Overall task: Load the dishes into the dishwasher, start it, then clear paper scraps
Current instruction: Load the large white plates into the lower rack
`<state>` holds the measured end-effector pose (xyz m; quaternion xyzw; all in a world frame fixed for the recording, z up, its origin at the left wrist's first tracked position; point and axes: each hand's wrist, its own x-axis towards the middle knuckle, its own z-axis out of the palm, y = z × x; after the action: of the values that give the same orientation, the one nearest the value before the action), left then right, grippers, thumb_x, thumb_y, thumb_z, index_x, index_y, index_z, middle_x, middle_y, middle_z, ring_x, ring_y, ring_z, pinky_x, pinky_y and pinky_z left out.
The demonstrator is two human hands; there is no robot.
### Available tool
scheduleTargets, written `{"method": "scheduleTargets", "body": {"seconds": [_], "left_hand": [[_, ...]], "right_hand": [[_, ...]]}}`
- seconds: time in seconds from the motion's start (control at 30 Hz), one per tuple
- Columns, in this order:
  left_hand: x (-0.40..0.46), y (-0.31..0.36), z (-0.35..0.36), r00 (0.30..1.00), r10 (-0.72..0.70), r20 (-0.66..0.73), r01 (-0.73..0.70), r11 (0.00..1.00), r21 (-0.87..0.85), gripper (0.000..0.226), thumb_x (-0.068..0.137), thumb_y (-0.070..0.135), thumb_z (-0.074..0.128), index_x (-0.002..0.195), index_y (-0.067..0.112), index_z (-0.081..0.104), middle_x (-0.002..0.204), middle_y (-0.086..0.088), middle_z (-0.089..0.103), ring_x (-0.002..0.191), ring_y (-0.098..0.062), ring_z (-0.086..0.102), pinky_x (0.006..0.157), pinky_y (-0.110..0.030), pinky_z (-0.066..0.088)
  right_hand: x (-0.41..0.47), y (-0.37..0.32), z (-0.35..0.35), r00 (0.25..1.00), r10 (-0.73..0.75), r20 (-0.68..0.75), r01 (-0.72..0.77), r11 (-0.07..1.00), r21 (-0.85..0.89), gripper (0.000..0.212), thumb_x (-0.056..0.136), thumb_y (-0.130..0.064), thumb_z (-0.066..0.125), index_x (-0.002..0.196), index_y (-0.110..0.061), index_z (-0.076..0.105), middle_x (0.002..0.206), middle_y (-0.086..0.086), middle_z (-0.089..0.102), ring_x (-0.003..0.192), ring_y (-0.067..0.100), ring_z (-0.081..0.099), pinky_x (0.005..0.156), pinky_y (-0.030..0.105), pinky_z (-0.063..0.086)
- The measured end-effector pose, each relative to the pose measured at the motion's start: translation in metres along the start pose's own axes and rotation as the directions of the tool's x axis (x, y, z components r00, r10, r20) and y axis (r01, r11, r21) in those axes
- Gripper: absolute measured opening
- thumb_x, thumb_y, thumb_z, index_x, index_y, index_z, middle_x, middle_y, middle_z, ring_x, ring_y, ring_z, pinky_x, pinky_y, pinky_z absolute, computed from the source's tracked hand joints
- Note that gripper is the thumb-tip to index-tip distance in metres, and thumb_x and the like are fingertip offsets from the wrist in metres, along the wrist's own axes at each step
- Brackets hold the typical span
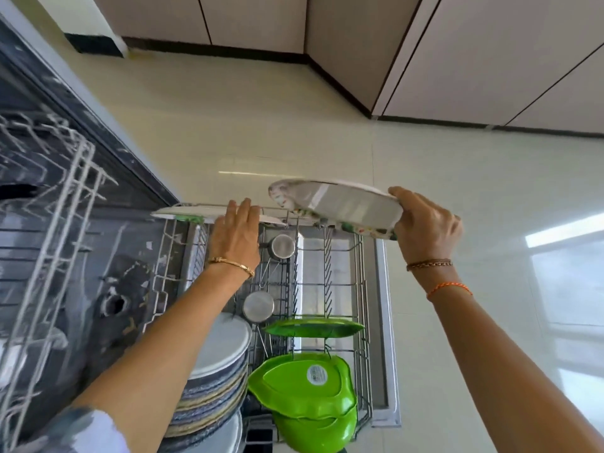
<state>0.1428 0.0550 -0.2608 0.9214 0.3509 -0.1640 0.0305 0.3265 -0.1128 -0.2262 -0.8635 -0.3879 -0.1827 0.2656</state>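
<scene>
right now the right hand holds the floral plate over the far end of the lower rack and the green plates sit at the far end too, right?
Not quite. In the head view the right hand does hold the floral plate over the lower rack's far end, but the green plates sit at the near end.

Glossy pale floor tiles (294, 132), beige cabinets (490, 53)

In the lower rack (364, 289), the plate stack (215, 380) stands at the left, the two bowls (310, 397) at the right, and two cups (271, 276) behind them, further into the rack.
</scene>
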Motion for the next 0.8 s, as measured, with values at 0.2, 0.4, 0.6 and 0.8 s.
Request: {"method": "scheduleTargets", "body": {"seconds": [0.2,0.4,0.6,0.8], "left_hand": [[0.026,-0.005,0.038,0.989,-0.124,0.082,0.118,0.99,0.081,0.071,0.089,0.024,0.055,0.144,0.005,0.014,0.153,-0.014,0.016,0.142,-0.029,0.015,0.115,-0.042,0.015],[0.025,-0.006,0.048,0.985,-0.151,0.087,0.138,0.98,0.143,0.076,0.087,0.023,0.057,0.145,0.004,0.011,0.153,-0.014,0.013,0.142,-0.028,0.011,0.116,-0.042,0.009],[0.028,-0.009,0.047,0.977,-0.155,0.144,0.127,0.975,0.185,0.079,0.088,0.028,0.056,0.145,0.003,0.007,0.154,-0.017,0.008,0.143,-0.029,0.005,0.116,-0.04,0.005],[0.028,-0.006,0.057,0.967,-0.195,0.162,0.159,0.964,0.212,0.081,0.092,0.025,0.049,0.145,0.001,-0.007,0.153,-0.02,-0.01,0.143,-0.032,-0.006,0.115,-0.04,-0.001]], "right_hand": [[-0.011,0.018,0.045,0.992,-0.126,0.009,0.126,0.991,0.039,0.04,0.049,0.006,0.057,0.077,-0.018,0.074,0.069,-0.003,0.072,0.049,0.018,0.063,0.049,0.006,0.011],[-0.011,0.018,0.077,0.993,-0.109,0.042,0.105,0.99,0.091,0.046,0.043,0.011,0.06,0.075,-0.018,0.074,0.066,-0.005,0.071,0.045,0.018,0.06,0.047,0.012,0.022],[-0.004,0.015,0.099,0.979,-0.143,0.146,0.127,0.985,0.115,0.049,0.039,0.015,0.069,0.075,-0.018,0.074,0.065,-0.005,0.071,0.047,0.016,0.062,0.046,0.007,0.023],[-0.002,0.019,0.112,0.983,-0.098,0.154,0.08,0.989,0.121,0.047,0.046,0.011,0.051,0.077,-0.016,0.074,0.063,-0.002,0.071,0.042,0.018,0.059,0.051,0.005,0.009]]}}
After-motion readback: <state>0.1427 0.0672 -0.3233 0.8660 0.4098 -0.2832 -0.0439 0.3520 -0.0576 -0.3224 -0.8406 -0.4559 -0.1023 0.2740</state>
